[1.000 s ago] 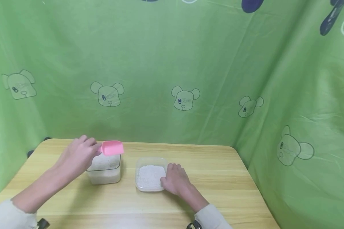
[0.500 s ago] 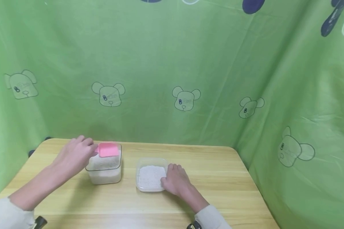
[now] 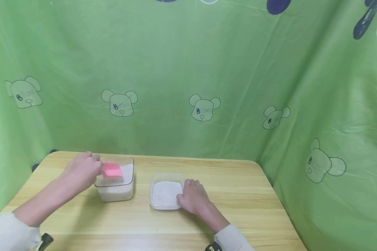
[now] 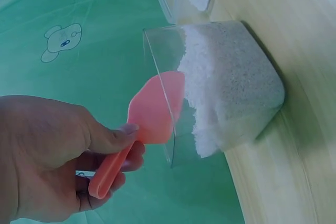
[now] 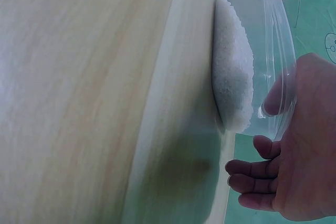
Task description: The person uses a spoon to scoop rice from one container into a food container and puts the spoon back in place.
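My left hand (image 3: pixel 81 173) grips a pink scoop (image 3: pixel 112 170) by its handle. In the left wrist view the thumb presses on top of the scoop handle (image 4: pixel 107 174) and the fingers curl beneath it. The scoop's blade reaches past the rim of a deep clear container (image 3: pixel 117 196), close to the white grains (image 4: pixel 202 93) inside. To the right stands a shallower clear box (image 3: pixel 164 208), partly filled with similar grains (image 3: pixel 166 192). My right hand (image 3: pixel 193 197) pinches this box's right wall; in the right wrist view its thumb (image 5: pixel 274 98) shows through the clear plastic.
Both containers stand on a light wooden table (image 3: pixel 138 226), a short gap apart. A green curtain (image 3: pixel 163 69) with printed bear heads hangs behind the table and along its sides.
The left hand has brought the pink scoop left and down from above the deep container's far right rim into its opening, tilting the blade. The right hand stays on the shallow box.
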A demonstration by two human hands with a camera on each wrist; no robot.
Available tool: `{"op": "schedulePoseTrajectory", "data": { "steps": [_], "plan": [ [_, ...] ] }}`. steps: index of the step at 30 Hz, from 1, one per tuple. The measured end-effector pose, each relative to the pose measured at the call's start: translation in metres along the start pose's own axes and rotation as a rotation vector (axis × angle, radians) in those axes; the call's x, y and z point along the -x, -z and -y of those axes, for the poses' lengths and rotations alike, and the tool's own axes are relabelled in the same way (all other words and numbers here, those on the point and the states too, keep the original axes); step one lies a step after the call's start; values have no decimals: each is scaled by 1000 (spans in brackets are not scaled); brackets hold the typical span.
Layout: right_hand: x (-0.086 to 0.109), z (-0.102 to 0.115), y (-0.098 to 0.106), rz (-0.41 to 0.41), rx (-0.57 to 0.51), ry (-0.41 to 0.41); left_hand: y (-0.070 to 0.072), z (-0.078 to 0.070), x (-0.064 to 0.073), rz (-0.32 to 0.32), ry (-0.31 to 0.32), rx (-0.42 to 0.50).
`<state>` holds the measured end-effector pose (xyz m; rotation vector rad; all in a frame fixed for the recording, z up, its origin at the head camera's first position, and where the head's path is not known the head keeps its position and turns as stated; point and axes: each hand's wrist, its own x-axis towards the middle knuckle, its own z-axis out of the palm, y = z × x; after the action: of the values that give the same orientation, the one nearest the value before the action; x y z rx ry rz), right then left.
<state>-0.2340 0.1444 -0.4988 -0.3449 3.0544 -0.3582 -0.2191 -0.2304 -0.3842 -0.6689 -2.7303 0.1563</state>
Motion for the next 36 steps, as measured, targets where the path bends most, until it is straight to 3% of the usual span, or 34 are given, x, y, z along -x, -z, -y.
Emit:
{"op": "schedulePoseTrajectory", "data": {
  "steps": [6,13,29,36],
  "plan": [
    [0,1,1,4,-3,-1,-8,-1,-2,31,-23,-21],
    [0,0,2,9,6,1,-13,-4,-6,74,-9,-26],
    [0,0,2,23,13,-3,-24,-13,-13,43,-30,-100],
    [0,1,2,25,4,-11,-26,-18,-18,109,-4,-93]
  ]
}}
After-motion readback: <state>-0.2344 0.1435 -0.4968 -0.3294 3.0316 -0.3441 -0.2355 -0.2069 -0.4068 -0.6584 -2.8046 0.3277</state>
